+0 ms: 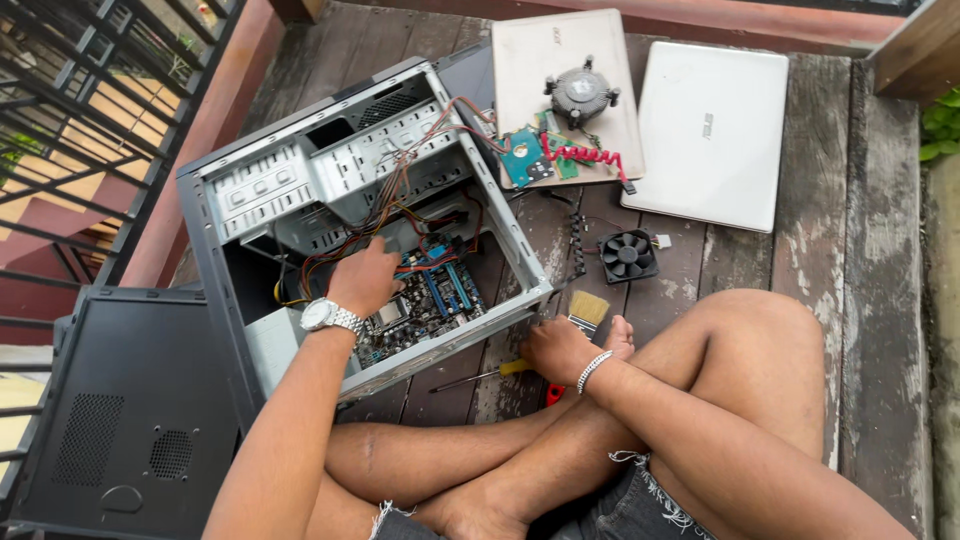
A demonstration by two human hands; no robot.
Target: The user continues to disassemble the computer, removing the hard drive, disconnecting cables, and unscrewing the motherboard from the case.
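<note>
Steel case [300, 170], left hand [365, 280] inside.

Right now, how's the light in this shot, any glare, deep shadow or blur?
Head view: soft, even daylight, no hard shadows; the white laptop looks bright, slightly washed out; the computer case interior is dim around the left hand; the right hand and paintbrush are sharp; no motion blur.
</note>
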